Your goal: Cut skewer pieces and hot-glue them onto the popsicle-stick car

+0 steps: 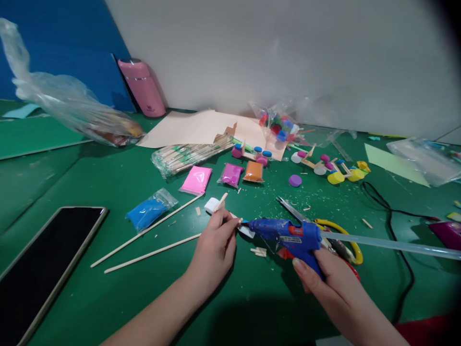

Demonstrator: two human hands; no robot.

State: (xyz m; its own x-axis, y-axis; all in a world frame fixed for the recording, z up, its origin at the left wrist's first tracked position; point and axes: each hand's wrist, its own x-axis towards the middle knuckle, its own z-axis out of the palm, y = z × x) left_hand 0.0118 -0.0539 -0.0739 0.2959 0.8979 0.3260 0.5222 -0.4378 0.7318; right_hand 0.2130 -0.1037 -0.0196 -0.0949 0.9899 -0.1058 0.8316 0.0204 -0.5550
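Note:
My right hand [331,274] is wrapped around the handle of a blue hot glue gun [284,231], with a long clear glue stick [389,243] running out of its back. The gun's nozzle points left and meets my left fingertips. My left hand [216,242] pinches a small wooden stick piece [221,202], partly hidden by the fingers. White caps [212,205] show beside and behind these fingers. Two long thin wooden sticks [147,230] lie to the left, one running under my left hand. Pliers with yellow and red handles [355,240] lie partly hidden behind the gun.
Small cap-wheeled stick cars [252,153] stand at the back. Packets of coloured clay [196,179], a bundle of sticks [190,156] and a purple cap [295,180] lie nearer. A phone [50,264] is at left, a pink bottle [144,89] behind, a black cord [394,240] at right.

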